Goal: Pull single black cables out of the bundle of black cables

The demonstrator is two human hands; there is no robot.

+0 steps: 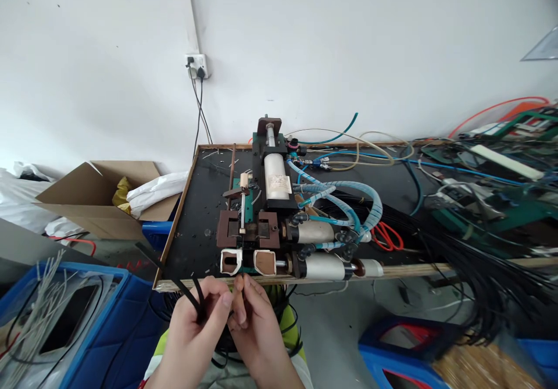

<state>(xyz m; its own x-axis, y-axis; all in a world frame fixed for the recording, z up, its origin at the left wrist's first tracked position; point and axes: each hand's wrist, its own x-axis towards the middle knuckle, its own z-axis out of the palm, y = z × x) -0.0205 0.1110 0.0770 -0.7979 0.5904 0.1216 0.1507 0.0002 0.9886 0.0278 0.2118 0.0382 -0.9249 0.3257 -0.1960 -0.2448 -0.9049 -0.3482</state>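
A black cable (181, 284) runs into the fingers of my left hand (196, 325), which are curled round it. Beside it, my right hand (257, 325) pinches a thin black cable end right in front of the machine's two white-edged jaws (265, 263). The fingertips of both hands are close together at the table's front edge. Behind the jaws stand a brown clamp block (227, 229) and a white cylinder (275, 175) on the machine. More black cable hangs below my hands, over my lap.
Blue hoses (370, 194) curve right of the machine. A bundle of black cables (468, 272) hangs over the table's front edge (418, 266). At left are a blue bin (126, 313) and a cardboard box (100, 217); a blue stool (383, 354) stands lower right.
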